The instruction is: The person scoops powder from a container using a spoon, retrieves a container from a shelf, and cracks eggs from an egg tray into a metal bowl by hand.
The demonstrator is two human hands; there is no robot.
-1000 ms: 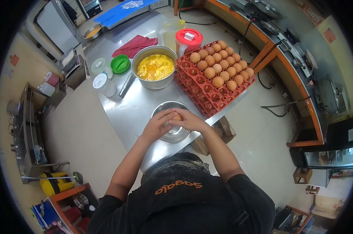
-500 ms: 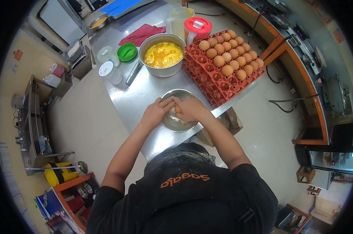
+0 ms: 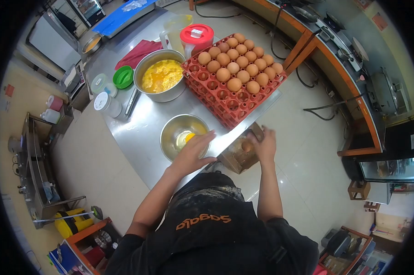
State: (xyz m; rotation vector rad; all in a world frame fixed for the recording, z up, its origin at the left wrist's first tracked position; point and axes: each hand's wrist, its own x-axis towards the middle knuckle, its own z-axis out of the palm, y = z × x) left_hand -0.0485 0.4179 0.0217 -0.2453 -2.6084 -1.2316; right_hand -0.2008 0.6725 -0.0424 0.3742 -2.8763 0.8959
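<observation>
A small steel bowl (image 3: 167,133) stands near the table edge with a raw egg (image 3: 188,137) in it, yolk showing. My left hand (image 3: 193,155) hovers over the bowl's right side, fingers stretched out and holding nothing. Beyond the table edge, my right hand (image 3: 264,145) is above a cardboard box (image 3: 236,161), its fingers apart. A brown eggshell (image 3: 247,146) shows at the box, just left of that hand and apart from it. Behind the bowl, a steel pot (image 3: 166,96) holds many cracked eggs. Stacked red egg trays (image 3: 230,114) carry whole brown eggs (image 3: 234,84) to the right.
A red-lidded jug (image 3: 196,39) stands behind the pot. To its left lie a dark red cloth (image 3: 138,54) and a green lid (image 3: 123,77). A white-lidded jar (image 3: 107,105) and a metal utensil (image 3: 132,103) are on the table's left side.
My hands have parted from over the bowl. The right one has moved right to the box, and the eggshell is out of it. A raw egg now lies in the bowl.
</observation>
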